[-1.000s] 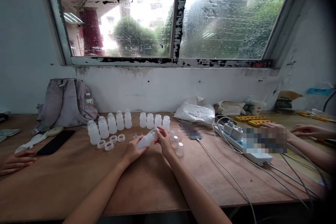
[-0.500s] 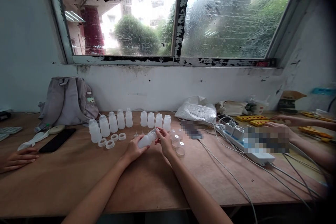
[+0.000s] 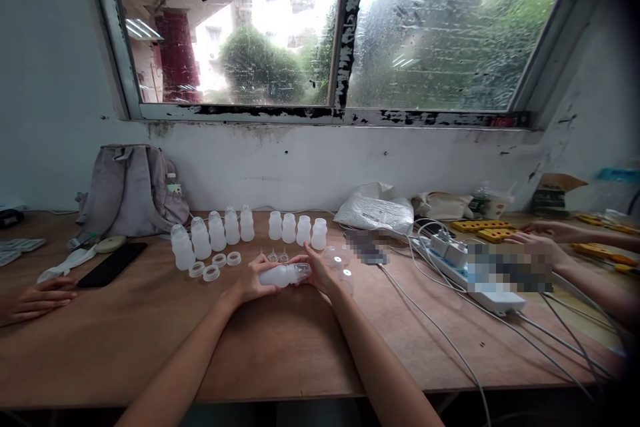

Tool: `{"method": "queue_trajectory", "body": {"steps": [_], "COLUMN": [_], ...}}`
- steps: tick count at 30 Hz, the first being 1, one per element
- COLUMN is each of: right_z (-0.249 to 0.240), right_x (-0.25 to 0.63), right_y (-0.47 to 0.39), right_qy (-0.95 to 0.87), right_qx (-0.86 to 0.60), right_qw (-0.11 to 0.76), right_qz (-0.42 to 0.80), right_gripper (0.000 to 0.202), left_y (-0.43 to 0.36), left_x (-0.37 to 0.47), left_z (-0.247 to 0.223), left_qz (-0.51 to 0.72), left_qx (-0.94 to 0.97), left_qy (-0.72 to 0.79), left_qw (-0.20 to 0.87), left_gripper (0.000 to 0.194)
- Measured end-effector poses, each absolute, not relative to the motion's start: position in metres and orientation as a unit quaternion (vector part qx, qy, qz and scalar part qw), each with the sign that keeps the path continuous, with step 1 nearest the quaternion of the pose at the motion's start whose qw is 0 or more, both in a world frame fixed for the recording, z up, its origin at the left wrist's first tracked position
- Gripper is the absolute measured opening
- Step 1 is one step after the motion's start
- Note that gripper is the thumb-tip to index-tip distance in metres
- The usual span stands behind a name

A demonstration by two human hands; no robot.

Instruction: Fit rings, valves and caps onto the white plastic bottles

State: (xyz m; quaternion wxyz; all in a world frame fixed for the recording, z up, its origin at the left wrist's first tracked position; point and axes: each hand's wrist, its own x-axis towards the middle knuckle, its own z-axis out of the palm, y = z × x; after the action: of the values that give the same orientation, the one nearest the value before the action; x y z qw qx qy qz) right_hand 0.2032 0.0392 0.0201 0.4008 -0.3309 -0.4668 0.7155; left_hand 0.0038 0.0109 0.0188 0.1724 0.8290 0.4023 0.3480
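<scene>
A frosted baby bottle (image 3: 274, 275) lies sideways between my hands above the table. My left hand (image 3: 253, 280) is wrapped round its body. At the other end, my right hand (image 3: 319, 268) grips the clear cap (image 3: 301, 271) over the bottle's top. Behind my hands lie several clear nipples (image 3: 283, 256), partly hidden. To the left stand several capped bottles (image 3: 216, 232) in a slanting row, with white screw rings (image 3: 211, 273) in front of them. Several open bottles (image 3: 303, 230) stand behind my right hand. Clear caps (image 3: 347, 275) lie just right of it, partly covered.
A grey backpack (image 3: 125, 190), a black phone (image 3: 113, 265) and another person's hand (image 3: 43, 300) are on the left. To the right are a plastic bag (image 3: 375, 210), a white power strip (image 3: 495, 299) with cables, and a co-worker's hands (image 3: 543, 250) near yellow blocks (image 3: 483, 227).
The bottle has turned from tilted upward to roughly level and come slightly nearer me. A clear cap now shows on its top, with my right hand round it.
</scene>
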Motion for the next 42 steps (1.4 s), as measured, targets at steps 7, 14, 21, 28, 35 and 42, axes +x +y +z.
{"method": "queue_trajectory", "body": {"steps": [7, 14, 21, 28, 35, 42], "right_z": [0.018, 0.011, 0.007, 0.008, 0.009, 0.011], "right_x": [0.202, 0.202, 0.198, 0.197, 0.192, 0.192], "right_y": [0.036, 0.042, 0.044, 0.039, 0.036, 0.035], "right_qy": [-0.457, -0.444, -0.424, -0.413, -0.399, -0.413], "right_qx": [-0.302, -0.279, -0.289, -0.334, -0.338, -0.328], "right_qw": [0.377, 0.356, 0.366, 0.39, 0.393, 0.393], "right_qz": [0.747, 0.773, 0.776, 0.752, 0.756, 0.753], "right_gripper": [0.067, 0.064, 0.048, 0.03, 0.025, 0.024], "left_y": [0.012, 0.011, 0.014, 0.017, 0.019, 0.012], "left_x": [0.004, 0.005, 0.004, 0.005, 0.004, 0.009], "left_z": [0.014, 0.015, 0.011, 0.004, 0.003, 0.011], "left_qz": [0.317, 0.309, 0.308, 0.313, 0.313, 0.328], "left_qx": [0.846, 0.848, 0.85, 0.851, 0.849, 0.847], "left_qy": [0.387, 0.386, 0.386, 0.38, 0.386, 0.385], "left_qw": [0.184, 0.193, 0.182, 0.181, 0.179, 0.162], "left_gripper": [0.05, 0.051, 0.054, 0.056, 0.057, 0.058]}}
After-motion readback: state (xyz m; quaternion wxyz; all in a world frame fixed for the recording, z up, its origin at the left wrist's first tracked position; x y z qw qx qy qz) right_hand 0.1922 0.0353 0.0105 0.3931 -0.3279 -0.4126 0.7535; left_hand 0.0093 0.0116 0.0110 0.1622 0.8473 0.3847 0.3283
